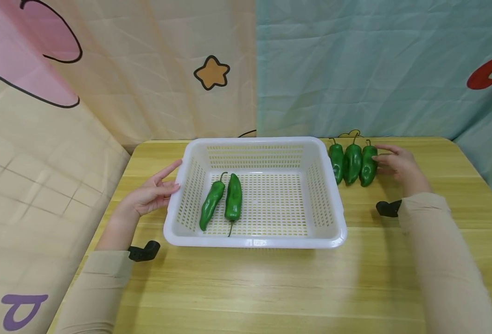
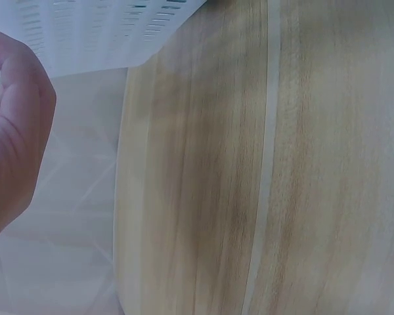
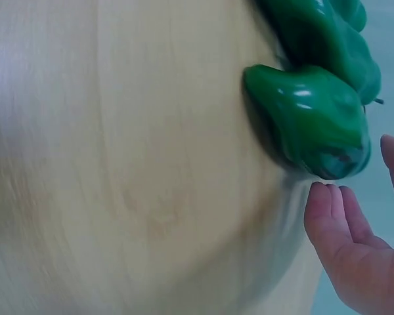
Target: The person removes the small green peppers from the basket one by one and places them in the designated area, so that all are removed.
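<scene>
A: Status?
B: Left hand [image 1: 149,194] relaxed, fingers at left rim of basket [image 1: 254,242]. Right hand [image 1: 401,167] loose, just beside rightmost pepper [image 1: 368,168].
A: Other peppers [image 1: 233,198]?
B: Two inside basket, two right of it on table [image 1: 246,287].

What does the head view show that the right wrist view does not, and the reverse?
Only the head view: the white basket, two green peppers inside it, and the left hand at its side. 
Only the right wrist view: a dark patch on the nearest pepper. 
Both: the right hand, the pepper row beside it, and the wooden table.
</scene>
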`<state>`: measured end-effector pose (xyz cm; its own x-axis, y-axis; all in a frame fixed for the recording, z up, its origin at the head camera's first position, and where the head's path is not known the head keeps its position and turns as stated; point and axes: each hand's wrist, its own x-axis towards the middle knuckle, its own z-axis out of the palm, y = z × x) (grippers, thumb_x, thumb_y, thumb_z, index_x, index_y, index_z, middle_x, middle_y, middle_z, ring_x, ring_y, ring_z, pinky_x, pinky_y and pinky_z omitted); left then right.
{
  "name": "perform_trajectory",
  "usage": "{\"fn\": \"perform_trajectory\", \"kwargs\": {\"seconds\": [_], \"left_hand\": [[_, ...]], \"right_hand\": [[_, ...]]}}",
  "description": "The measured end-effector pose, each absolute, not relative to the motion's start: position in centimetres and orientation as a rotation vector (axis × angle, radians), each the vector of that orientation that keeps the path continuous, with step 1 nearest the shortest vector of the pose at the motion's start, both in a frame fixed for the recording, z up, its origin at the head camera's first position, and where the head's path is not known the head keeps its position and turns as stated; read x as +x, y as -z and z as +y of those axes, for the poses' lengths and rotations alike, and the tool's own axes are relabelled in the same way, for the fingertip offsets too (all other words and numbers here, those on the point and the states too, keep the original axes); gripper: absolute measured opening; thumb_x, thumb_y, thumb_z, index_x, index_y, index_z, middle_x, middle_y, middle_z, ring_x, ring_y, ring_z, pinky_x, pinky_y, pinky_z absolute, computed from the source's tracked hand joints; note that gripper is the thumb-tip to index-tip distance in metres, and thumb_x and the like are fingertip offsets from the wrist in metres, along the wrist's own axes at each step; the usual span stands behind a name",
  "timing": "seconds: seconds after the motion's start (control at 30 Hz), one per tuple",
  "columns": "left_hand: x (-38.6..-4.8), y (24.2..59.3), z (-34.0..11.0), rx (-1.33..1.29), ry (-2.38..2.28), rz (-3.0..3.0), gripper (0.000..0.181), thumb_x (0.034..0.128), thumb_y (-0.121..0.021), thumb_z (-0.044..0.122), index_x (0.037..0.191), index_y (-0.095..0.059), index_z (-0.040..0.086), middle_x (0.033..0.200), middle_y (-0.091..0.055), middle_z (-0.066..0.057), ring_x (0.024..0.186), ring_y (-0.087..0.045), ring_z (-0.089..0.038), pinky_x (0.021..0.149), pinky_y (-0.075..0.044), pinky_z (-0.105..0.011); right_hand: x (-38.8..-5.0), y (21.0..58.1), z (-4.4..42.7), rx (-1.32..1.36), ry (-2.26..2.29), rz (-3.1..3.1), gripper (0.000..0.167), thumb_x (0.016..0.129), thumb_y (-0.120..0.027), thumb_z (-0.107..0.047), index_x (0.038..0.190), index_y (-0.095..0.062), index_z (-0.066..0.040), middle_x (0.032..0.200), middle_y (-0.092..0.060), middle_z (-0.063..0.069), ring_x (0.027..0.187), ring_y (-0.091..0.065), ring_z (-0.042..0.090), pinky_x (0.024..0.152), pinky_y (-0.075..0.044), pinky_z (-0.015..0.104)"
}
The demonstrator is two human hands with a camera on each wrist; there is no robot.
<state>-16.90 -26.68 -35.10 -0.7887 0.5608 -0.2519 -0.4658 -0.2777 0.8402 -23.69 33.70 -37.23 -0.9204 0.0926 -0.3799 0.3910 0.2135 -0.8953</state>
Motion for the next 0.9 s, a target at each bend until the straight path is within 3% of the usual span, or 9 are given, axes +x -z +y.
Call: {"fn": "perform_trajectory", "kwargs": {"seconds": [0.07,0.13,0.23,0.33,0.4,0.53,0.77,0.9], "left_hand": [[-16.9,35.1,-26.7,0.125,-2.099,1.327,0.079,0.0944,-0.046,-0.006,0.151,0.002,0.023,0.106,-0.066,-0.012,0.093,-0.066,-0.024,0.076,-0.055,-0.036],[-16.9,35.1,-26.7,0.129,-2.101,1.324,0.079,0.0945,-0.045,-0.006,0.151,0.002,0.023,0.106,-0.066,-0.012,0.093,-0.066,-0.024,0.076,-0.055,-0.036],[-16.9,35.1,-26.7,0.132,-2.101,1.32,0.079,0.0947,-0.045,-0.006,0.151,0.002,0.023,0.106,-0.066,-0.012,0.093,-0.066,-0.024,0.076,-0.055,-0.037],[-16.9,35.1,-26.7,0.135,-2.101,1.323,0.078,0.0949,-0.044,-0.006,0.151,0.002,0.023,0.106,-0.066,-0.011,0.093,-0.066,-0.024,0.076,-0.055,-0.037],[-16.8,35.1,-26.6,0.135,-2.101,1.326,0.078,0.0949,-0.044,-0.006,0.151,0.002,0.023,0.106,-0.066,-0.011,0.093,-0.066,-0.024,0.076,-0.055,-0.037],[-16.8,35.0,-26.6,0.129,-2.098,1.332,0.078,0.0949,-0.045,-0.006,0.151,0.001,0.023,0.106,-0.066,-0.011,0.093,-0.066,-0.024,0.076,-0.055,-0.036],[-16.8,35.0,-26.6,0.117,-2.097,1.338,0.078,0.0947,-0.045,-0.006,0.151,0.001,0.023,0.106,-0.066,-0.011,0.093,-0.065,-0.023,0.076,-0.055,-0.037],[-16.9,35.0,-26.6,0.117,-2.09,1.348,0.078,0.0949,-0.045,-0.005,0.151,0.001,0.023,0.105,-0.066,-0.01,0.093,-0.065,-0.023,0.076,-0.055,-0.036]], "right_hand": [[-23.5,36.8,33.8,0.449,1.749,2.249,0.066,0.093,-0.058,-0.019,0.148,-0.023,-0.019,0.121,-0.042,-0.004,0.091,-0.05,0.0,0.083,-0.05,0.02],[-23.4,36.4,33.9,0.449,1.756,2.221,0.065,0.092,-0.059,-0.021,0.148,-0.025,-0.028,0.124,-0.04,-0.004,0.099,-0.045,0.005,0.085,-0.049,0.019],[-23.3,35.7,34.0,0.442,1.792,2.163,0.051,0.091,-0.061,-0.021,0.134,-0.039,-0.04,0.122,-0.042,-0.006,0.103,-0.043,0.006,0.085,-0.048,0.018],[-23.3,35.2,34.1,0.404,1.814,2.128,0.035,0.091,-0.061,-0.02,0.117,-0.047,-0.039,0.117,-0.042,-0.01,0.097,-0.046,0.003,0.083,-0.049,0.018],[-23.2,34.8,34.0,0.375,1.812,2.122,0.032,0.091,-0.062,-0.02,0.114,-0.048,-0.039,0.115,-0.042,-0.011,0.094,-0.048,0.001,0.082,-0.049,0.019],[-22.8,33.8,33.8,0.313,1.813,2.108,0.035,0.09,-0.063,-0.024,0.117,-0.047,-0.038,0.115,-0.04,-0.013,0.093,-0.05,0.0,0.08,-0.05,0.018],[-22.3,32.1,32.6,0.239,1.759,2.117,0.046,0.09,-0.062,-0.028,0.129,-0.04,-0.036,0.138,-0.029,-0.004,0.096,-0.049,-0.002,0.084,-0.048,0.019],[-22.0,31.3,31.7,0.184,1.748,2.109,0.041,0.091,-0.061,-0.026,0.127,-0.042,-0.033,0.123,-0.041,-0.01,0.095,-0.051,-0.003,0.085,-0.048,0.02]]}}
